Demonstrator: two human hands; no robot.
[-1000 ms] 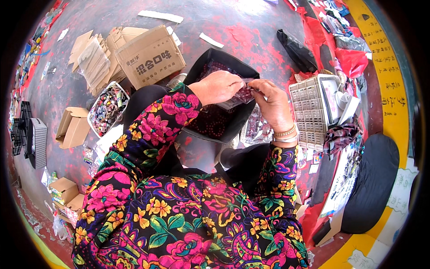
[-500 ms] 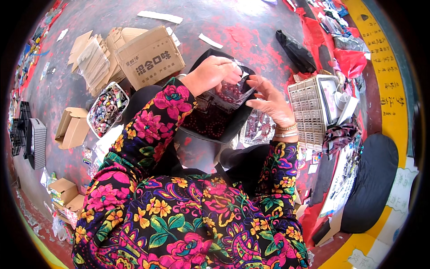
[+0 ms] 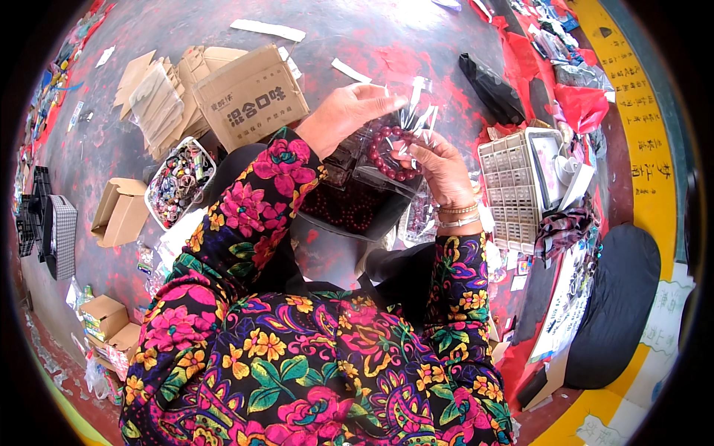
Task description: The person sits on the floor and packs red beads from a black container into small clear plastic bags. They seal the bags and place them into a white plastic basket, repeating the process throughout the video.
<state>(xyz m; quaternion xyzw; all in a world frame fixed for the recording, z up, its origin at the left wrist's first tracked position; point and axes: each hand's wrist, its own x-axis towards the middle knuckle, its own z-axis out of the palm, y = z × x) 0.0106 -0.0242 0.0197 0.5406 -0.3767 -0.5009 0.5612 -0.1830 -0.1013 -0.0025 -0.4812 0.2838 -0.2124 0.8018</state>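
A clear plastic bag (image 3: pixel 421 91) with dark red bead bracelets (image 3: pixel 393 152) in it is held up over an open black container (image 3: pixel 375 215). My left hand (image 3: pixel 351 113) is closed, its fingertips pinched at the upper left of the bag. Thumb and fingers of my right hand (image 3: pixel 444 172) are pinched on the bag's right side, next to the beads. Thin white strips show near the bag's top. More dark red beads (image 3: pixel 346 208) lie inside the container, beside other clear packets (image 3: pixel 338 165).
A printed cardboard box (image 3: pixel 251 97) and flattened cardboard (image 3: pixel 158 97) are at the far left. Nearer stands a white basket of small colourful items (image 3: pixel 181 182). A beige plastic crate (image 3: pixel 509 189) is at the right, with a clear bag of beads (image 3: pixel 421 212) beside the container.
The bag of beads has come up higher, with its bracelets now plainly visible. My right hand has gone from spread fingers to a pinch on it; my left hand has shifted slightly.
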